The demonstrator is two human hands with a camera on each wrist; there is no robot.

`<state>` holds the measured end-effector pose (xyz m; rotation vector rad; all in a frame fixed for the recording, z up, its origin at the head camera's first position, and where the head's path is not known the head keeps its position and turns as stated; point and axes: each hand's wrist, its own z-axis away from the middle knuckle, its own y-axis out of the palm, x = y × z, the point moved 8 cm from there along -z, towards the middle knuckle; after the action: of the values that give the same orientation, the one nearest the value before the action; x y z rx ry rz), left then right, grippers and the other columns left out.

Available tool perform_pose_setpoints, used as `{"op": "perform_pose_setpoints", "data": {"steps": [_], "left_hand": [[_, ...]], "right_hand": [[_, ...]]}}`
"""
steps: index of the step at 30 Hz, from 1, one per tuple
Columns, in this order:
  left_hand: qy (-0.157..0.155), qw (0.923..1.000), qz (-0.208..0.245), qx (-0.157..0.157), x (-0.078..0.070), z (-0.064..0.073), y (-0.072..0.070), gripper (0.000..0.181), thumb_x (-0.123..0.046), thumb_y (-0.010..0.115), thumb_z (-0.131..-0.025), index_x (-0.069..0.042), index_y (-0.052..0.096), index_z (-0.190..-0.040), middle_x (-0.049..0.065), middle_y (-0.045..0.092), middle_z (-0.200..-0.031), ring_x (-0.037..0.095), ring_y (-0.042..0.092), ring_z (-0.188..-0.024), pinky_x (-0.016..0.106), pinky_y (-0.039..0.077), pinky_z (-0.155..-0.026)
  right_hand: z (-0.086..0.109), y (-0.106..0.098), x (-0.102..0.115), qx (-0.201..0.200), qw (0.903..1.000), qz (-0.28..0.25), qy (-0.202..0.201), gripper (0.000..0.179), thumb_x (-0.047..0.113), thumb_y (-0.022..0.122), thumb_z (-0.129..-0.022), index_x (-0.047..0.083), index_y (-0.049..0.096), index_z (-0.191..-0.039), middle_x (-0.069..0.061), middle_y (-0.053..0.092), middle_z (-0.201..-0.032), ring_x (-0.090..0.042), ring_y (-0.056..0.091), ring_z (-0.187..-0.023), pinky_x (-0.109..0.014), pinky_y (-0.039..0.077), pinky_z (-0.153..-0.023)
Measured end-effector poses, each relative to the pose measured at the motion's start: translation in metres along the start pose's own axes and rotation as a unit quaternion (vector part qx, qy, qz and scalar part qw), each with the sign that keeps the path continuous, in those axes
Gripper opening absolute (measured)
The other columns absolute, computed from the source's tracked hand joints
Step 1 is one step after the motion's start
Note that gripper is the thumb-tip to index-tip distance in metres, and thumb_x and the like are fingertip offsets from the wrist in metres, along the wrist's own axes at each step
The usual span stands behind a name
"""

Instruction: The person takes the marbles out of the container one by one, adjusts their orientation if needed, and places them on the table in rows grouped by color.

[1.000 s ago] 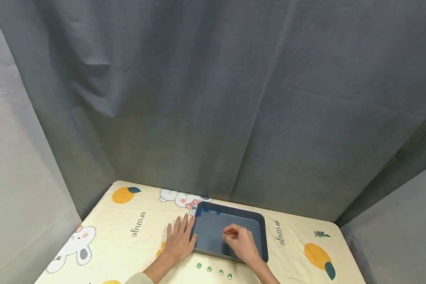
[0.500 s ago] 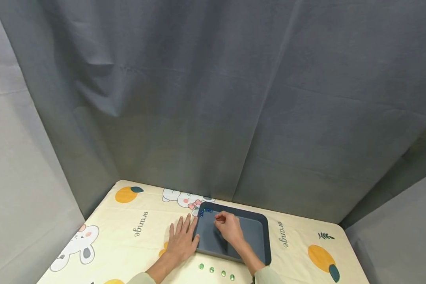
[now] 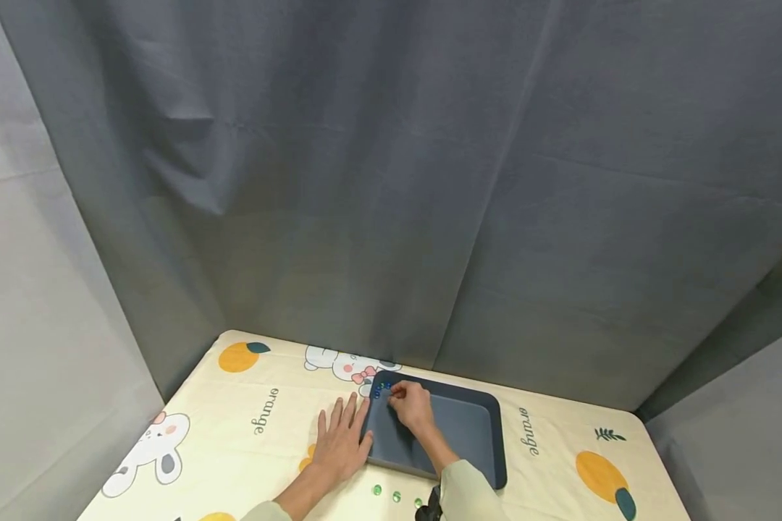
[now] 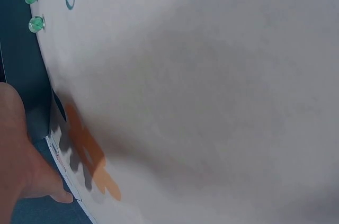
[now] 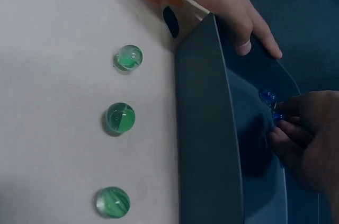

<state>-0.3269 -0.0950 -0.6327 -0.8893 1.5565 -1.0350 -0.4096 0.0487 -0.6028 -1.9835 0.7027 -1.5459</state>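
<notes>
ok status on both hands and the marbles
Left hand spread at edge of tray. Right hand at blue marbles, grip unclear. Green marbles outside, on cloth. No obstruction seen.

The tray (image 3: pixel 465 432) is lying on the counter (image 3: pixel 276 452) behind the outer marbles (image 5: pixel 120 118), my left fingers (image 3: pixel 360 416) resting at its left rim, my right fingers (image 3: pixel 399 391) meeting the inner marbles (image 5: pixel 267 96) far left.
</notes>
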Motion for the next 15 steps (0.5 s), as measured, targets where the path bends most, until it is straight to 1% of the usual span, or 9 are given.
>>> {"op": "perform_pose_setpoints", "data": {"steps": [3,9,15], "left_hand": [[-0.001,1.0,0.001,0.004,0.001,0.0,0.001,0.062,-0.038,0.045,-0.103,-0.013,0.03,-0.158,0.016,0.024,-0.162,0.043,0.019,-0.147,0.07,0.012,-0.111],[-0.016,0.9998,-0.011,0.006,0.007,0.002,0.0,0.062,-0.04,0.046,-0.103,-0.016,0.03,-0.158,0.014,0.024,-0.162,0.042,0.019,-0.147,0.07,0.014,-0.111],[-0.002,1.0,-0.001,0.008,0.002,0.0,0.003,0.062,-0.04,0.046,-0.103,-0.015,0.03,-0.158,0.015,0.024,-0.162,0.043,0.019,-0.147,0.071,0.013,-0.11]], "right_hand": [[-0.002,0.002,0.001,-0.003,1.0,-0.006,0.003,0.011,0.0,0.079,-0.081,0.0,0.075,-0.091,-0.001,0.07,-0.075,-0.015,0.064,-0.067,-0.037,0.055,-0.065],[-0.005,0.011,0.009,0.001,0.9998,-0.02,-0.001,0.01,-0.002,0.077,-0.082,-0.002,0.075,-0.092,-0.006,0.072,-0.077,-0.016,0.067,-0.068,-0.037,0.056,-0.066],[-0.009,0.009,0.005,-0.024,0.9994,-0.014,0.019,0.01,-0.003,0.077,-0.081,-0.001,0.076,-0.091,-0.005,0.072,-0.075,-0.017,0.067,-0.068,-0.038,0.056,-0.065]]}}
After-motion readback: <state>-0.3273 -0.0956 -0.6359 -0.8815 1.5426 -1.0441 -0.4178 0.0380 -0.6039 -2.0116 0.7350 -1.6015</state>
